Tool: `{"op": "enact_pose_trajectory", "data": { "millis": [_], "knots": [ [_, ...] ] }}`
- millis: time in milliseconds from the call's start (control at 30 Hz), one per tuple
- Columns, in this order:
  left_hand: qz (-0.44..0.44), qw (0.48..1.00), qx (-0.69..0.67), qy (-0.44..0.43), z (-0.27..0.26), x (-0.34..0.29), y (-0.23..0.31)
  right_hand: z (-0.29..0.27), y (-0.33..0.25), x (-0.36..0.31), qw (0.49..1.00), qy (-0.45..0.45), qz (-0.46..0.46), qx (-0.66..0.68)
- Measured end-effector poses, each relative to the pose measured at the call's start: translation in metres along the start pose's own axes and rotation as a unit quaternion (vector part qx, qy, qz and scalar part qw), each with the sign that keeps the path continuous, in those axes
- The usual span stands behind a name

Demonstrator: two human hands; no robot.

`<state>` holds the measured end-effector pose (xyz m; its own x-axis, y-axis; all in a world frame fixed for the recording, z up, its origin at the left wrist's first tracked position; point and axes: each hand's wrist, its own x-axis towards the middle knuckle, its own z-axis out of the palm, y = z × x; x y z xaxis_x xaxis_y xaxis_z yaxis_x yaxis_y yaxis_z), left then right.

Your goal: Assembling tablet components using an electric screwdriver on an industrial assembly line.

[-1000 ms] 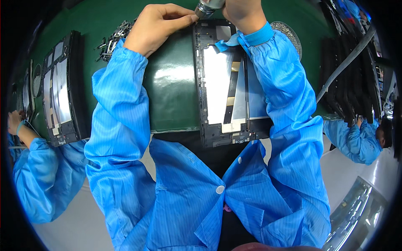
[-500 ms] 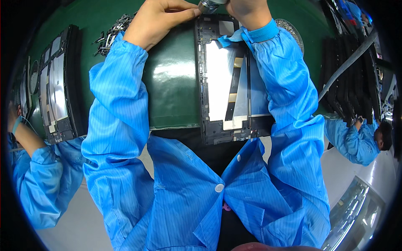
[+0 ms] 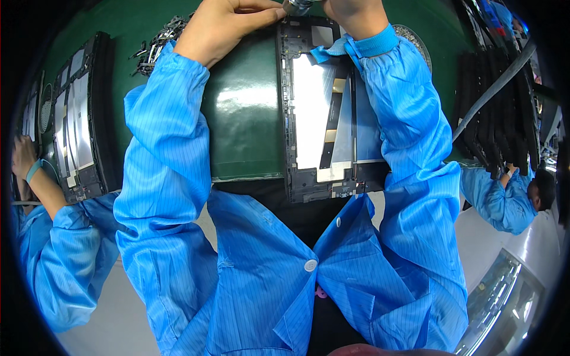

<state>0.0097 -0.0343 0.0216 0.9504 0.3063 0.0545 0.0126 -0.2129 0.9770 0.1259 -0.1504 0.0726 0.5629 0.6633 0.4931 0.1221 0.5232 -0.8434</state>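
Note:
A black tablet-like device (image 3: 312, 118) lies lengthwise in front of me, its inside exposed: silver plates, a slanted dark strip with gold patches, small parts along the frame. At its far end my right hand (image 3: 358, 16) is closed around what looks like an electric screwdriver (image 3: 297, 6). Only the tool's metal nose shows; the rest is cut off by the upper edge. My left hand (image 3: 222, 26) reaches in from the left, thumb and fingers pressed together beside the nose. What they pinch, if anything, is hidden. A blue strap (image 3: 326, 53) hangs from my right wrist.
A heap of small dark metal parts (image 3: 166, 41) lies left on the green mat (image 3: 246, 136). A round dish of small parts (image 3: 409, 38) is behind my right wrist. Similar devices (image 3: 77, 118) are stacked left; black panels (image 3: 493, 107) stand right. Co-workers' arms (image 3: 50, 190) show at both sides.
My hands and the screwdriver have barely shifted at the device's far end. The co-worker's hand at the left has risen a little.

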Motion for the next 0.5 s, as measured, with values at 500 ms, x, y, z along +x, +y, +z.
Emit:
{"op": "enact_pose_trajectory", "data": {
  "millis": [500],
  "knots": [
    [0.006,0.999,0.04,0.002,-0.0021,-0.0002,0.0014,0.0025,0.0034,0.0012,1.0,0.026,0.009,-0.003]
  ]
}}
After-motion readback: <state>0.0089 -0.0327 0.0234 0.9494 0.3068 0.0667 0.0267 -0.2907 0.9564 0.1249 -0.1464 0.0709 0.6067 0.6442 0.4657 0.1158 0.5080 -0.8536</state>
